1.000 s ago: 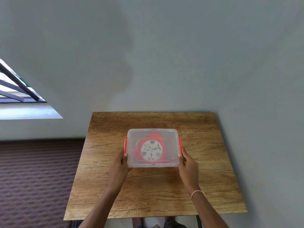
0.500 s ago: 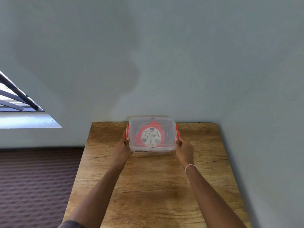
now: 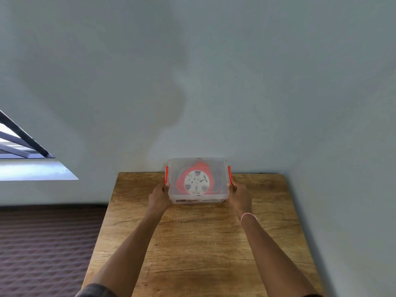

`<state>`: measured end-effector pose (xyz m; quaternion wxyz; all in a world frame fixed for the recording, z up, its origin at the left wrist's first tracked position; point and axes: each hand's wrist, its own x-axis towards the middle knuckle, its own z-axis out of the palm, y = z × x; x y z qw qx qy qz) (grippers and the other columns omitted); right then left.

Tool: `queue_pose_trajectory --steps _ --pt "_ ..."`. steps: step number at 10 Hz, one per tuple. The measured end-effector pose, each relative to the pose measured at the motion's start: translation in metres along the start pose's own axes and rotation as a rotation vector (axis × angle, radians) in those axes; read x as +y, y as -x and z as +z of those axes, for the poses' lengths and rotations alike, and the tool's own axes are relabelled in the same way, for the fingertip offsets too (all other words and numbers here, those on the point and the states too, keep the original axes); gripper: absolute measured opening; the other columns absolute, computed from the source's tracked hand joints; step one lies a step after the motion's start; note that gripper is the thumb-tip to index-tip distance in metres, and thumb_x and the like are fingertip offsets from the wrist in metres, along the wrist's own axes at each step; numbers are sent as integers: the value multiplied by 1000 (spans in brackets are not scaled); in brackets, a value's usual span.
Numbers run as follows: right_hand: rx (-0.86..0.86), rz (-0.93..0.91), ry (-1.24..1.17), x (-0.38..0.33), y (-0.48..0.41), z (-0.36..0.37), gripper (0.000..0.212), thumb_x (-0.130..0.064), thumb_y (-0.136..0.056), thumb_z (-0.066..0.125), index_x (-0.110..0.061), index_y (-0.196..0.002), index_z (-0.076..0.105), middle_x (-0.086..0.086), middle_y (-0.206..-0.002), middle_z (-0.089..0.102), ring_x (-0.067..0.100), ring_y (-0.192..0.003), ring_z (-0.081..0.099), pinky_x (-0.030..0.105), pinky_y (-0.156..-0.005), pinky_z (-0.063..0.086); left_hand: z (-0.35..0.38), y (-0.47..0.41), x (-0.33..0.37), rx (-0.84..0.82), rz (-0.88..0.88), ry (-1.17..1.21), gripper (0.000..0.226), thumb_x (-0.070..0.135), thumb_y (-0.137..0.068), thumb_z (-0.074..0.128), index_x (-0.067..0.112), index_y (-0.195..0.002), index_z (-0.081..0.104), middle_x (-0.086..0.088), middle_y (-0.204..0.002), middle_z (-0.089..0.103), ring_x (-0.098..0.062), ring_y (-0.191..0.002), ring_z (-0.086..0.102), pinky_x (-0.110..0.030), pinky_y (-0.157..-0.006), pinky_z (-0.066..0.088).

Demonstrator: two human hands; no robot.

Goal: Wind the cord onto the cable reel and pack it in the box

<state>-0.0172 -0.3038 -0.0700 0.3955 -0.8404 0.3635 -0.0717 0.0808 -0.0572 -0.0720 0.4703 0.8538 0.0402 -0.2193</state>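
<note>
The left hand (image 3: 159,194) and right hand (image 3: 239,194) grip the sides of the clear box (image 3: 177,168), red cable reel (image 3: 196,182) inside, at the tabletop's (image 3: 197,243) far edge.

One wooden table (image 3: 203,243). One clear lidded box (image 3: 177,168) sits on it toward 12 o'clock. It has two orange latches (image 3: 166,175), at its 9 and 3 o'clock. One cable reel (image 3: 196,182) lies inside. Two hands grip the box: left hand (image 3: 158,195) and right hand (image 3: 239,195). One bracelet (image 3: 248,216). One window (image 3: 12,146).
</note>
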Motion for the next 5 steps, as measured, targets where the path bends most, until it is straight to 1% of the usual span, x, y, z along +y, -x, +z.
queue_pose_trajectory --steps 1,2,3,4,5 --pt "-25 -16 54 -1 2 -1 40 -21 -108 52 -21 -148 55 10 -123 75 31 -106 72 40 -94 57 -4 2 1 26 70 -184 49 35 -109 46 35 -157 41 -9 -117 76 -36 -106 72 -49 -89 61" --pt "-29 -60 91 -5 10 -6 44 -32 -107 54 -20 -149 50 10 -126 73 30 -108 72 43 -91 60 -8 11 4 136 148 -349 45 38 -106 48 30 -151 44 -8 -120 74 -34 -108 69 -46 -86 59" --pt "59 -172 190 -12 21 -16 58 -39 -103 57 -16 -154 41 13 -143 61 34 -126 62 50 -99 56 -12 21 10 271 211 -386 53 38 -105 49 24 -154 37 -12 -142 61 -36 -130 56 -53 -99 52" --pt "248 -461 407 -39 25 -38 72 -45 -100 58 -14 -160 31 16 -162 39 37 -148 38 57 -118 34 -20 36 34 473 444 -470 64 44 -107 45 20 -163 23 -14 -166 35 -37 -154 30 -57 -122 30" --pt "373 -641 442 -92 29 -70 76 -55 -101 48 -17 -163 24 14 -170 22 36 -156 20 61 -124 16 -36 53 82 582 682 -531 71 55 -107 37 24 -167 13 -11 -175 13 -34 -162 8 -57 -129 10"
